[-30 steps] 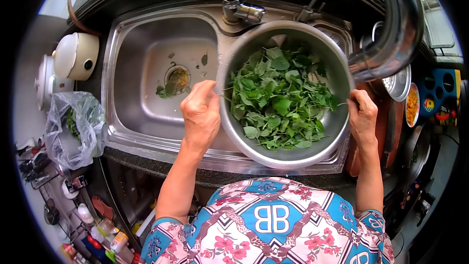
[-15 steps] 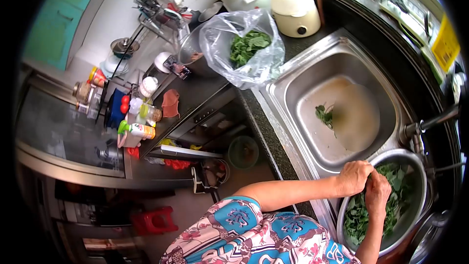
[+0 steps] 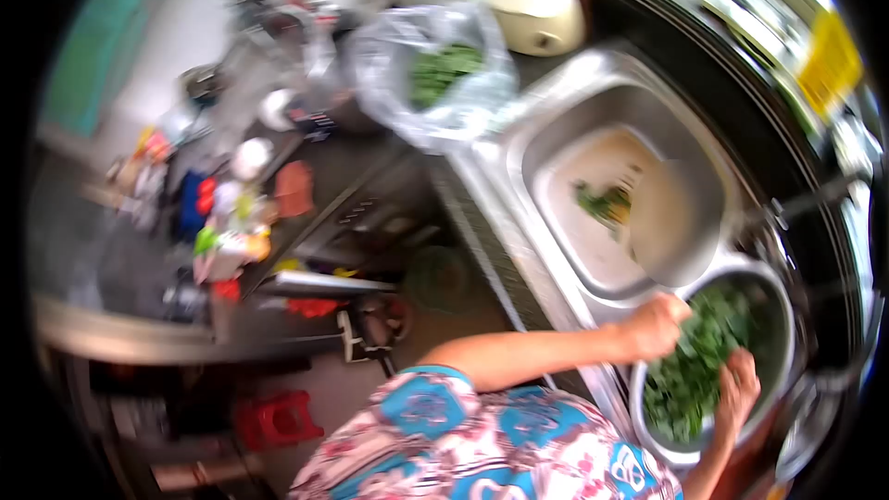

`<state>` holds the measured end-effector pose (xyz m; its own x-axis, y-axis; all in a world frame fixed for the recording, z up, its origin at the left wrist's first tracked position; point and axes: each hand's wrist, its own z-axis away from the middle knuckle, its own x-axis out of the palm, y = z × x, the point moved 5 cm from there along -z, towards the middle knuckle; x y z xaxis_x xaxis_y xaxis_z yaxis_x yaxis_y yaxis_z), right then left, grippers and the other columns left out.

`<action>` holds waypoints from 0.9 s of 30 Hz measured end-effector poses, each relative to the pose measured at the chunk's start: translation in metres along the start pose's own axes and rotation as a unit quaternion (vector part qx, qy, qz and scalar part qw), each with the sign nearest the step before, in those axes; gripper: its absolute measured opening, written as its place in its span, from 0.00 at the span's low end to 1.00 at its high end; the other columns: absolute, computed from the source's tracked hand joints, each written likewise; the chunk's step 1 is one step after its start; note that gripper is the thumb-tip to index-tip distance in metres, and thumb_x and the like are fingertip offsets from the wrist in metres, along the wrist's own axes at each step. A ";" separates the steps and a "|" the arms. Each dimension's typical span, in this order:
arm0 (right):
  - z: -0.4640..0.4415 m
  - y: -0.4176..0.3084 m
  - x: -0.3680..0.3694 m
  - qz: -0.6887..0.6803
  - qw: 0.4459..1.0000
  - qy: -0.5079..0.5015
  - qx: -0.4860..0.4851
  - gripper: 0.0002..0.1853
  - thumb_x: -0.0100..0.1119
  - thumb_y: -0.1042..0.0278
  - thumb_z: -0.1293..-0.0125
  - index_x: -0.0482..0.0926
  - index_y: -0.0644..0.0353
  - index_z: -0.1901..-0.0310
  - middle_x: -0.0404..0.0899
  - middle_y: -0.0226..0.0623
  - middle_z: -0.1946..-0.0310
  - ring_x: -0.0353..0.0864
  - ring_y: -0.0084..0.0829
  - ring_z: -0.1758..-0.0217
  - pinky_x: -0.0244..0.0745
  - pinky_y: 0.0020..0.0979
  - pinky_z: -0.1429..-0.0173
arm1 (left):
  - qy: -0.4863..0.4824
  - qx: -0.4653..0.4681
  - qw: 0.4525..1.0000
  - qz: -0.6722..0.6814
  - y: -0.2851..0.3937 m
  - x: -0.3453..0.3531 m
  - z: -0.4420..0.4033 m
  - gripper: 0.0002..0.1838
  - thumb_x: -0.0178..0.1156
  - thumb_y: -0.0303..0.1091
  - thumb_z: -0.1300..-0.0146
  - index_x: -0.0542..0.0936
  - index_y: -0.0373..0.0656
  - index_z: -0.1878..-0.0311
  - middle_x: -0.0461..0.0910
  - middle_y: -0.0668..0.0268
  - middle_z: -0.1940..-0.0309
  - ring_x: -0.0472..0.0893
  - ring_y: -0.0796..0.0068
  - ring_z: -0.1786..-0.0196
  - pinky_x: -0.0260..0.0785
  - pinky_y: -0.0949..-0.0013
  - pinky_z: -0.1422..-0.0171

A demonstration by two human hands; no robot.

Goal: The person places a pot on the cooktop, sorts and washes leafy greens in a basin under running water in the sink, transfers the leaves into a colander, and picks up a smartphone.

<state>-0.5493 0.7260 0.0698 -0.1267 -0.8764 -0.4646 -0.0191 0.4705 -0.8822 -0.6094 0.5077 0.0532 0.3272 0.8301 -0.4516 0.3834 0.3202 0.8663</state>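
Observation:
My left hand [image 3: 659,326] is closed above the near-left rim of a metal bowl [image 3: 788,338]; what its fingers hold, if anything, is blurred. Leafy greens [image 3: 681,380] fill much of the bowl. My right hand [image 3: 739,381] is over the bowl's right side, fingers curled against the leaves, and I cannot make out what is between them. In the steel sink [image 3: 579,264] beyond lies a small clump of greens [image 3: 602,202], partly covered by a round hazy patch.
A clear plastic bag [image 3: 375,83] with more greens stands on the counter left of the sink. Behind it is a cream-coloured cooker [image 3: 532,5]. The faucet [image 3: 815,199] juts in from the right. A red stool [image 3: 278,419] is on the floor.
My hands, together above the bowl before, are now apart: the left toward the sink side, the right lower and to the right. The view has shifted and blurred. More greens show in the sink.

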 end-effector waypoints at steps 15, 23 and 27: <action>0.038 -0.014 0.027 -0.521 0.815 0.000 0.253 0.08 0.56 0.74 0.39 0.74 0.68 0.60 0.78 0.37 0.73 0.79 0.25 0.73 0.75 0.23 0.72 | -0.209 -0.352 0.814 0.413 0.040 0.033 0.006 0.20 0.60 0.24 0.43 0.71 0.30 0.47 0.77 0.55 0.55 0.80 0.66 0.57 0.76 0.72 0.61; 0.043 -0.014 0.035 -0.518 0.812 -0.045 0.265 0.11 0.51 0.79 0.38 0.71 0.71 0.54 0.78 0.42 0.69 0.80 0.28 0.70 0.78 0.25 0.69 | -0.186 -0.420 0.766 0.450 0.030 0.045 0.009 0.15 0.59 0.29 0.41 0.74 0.34 0.52 0.79 0.58 0.60 0.81 0.69 0.61 0.76 0.71 0.67; 0.041 -0.019 0.037 -0.496 0.826 -0.064 0.262 0.12 0.50 0.81 0.38 0.69 0.71 0.52 0.78 0.43 0.68 0.80 0.29 0.70 0.78 0.25 0.69 | -0.166 -0.396 0.783 0.449 0.022 0.046 0.011 0.12 0.61 0.31 0.41 0.77 0.37 0.56 0.80 0.63 0.67 0.80 0.77 0.65 0.73 0.77 0.70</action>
<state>-0.5127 0.6809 0.0660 -0.2005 -0.8234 0.5308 0.3855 -0.5644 -0.7299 -0.5765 0.5478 0.0489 0.4153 0.7601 0.4997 -0.7436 -0.0328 0.6679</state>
